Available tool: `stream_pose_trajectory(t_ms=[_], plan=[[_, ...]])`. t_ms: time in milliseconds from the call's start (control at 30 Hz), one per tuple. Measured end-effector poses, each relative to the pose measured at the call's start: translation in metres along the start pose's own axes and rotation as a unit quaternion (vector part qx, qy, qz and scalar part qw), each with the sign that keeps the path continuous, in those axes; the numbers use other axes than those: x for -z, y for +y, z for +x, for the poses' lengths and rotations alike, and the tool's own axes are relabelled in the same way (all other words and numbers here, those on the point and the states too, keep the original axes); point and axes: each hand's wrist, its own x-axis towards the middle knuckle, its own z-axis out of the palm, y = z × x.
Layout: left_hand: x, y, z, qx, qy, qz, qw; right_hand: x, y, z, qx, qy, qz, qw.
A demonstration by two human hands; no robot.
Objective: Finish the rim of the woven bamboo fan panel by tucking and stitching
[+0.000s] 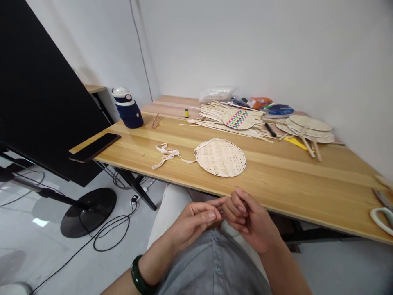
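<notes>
My left hand (196, 219) and my right hand (251, 219) meet in front of my chest, below the near edge of the wooden table (307, 180). Their fingertips are pinched together on something very small that I cannot make out, perhaps a needle or thread. A dark green bangle (138, 278) sits on my left wrist. On the table just beyond the hands lies a round woven bamboo fan face (220, 157), with a loose white ribbon (167, 155) trailing from its left edge.
Further back lie a pile of bamboo strips (215, 116), a woven disc with a coloured check pattern (238, 119), finished fans (308, 128), a yellow spool (186, 113), a black pen (270, 130). Scissors (382, 213) lie at the right edge; phone (95, 146), blue cap (129, 108) left.
</notes>
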Motion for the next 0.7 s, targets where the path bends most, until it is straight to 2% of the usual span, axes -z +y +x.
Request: stream_pose_trajectory(t_ms=[233,400,533,700], plan=[[-0.002,-0.005,0.009,-0.004,0.049,-0.031,0.998,0.007,0.005,-0.001,0.010,-0.006,0.044,0.999],[-0.006,-0.002,0.014,-0.010,0.084,-0.032,0.996,0.010,0.008,-0.001,0.006,0.009,0.036,0.999],[-0.008,0.002,0.015,-0.040,0.097,-0.041,0.994,0.013,0.011,-0.001,0.008,0.024,0.024,0.999],[-0.006,0.007,0.011,-0.100,0.131,0.050,0.985,0.015,0.009,-0.004,0.008,0.047,0.026,0.999]])
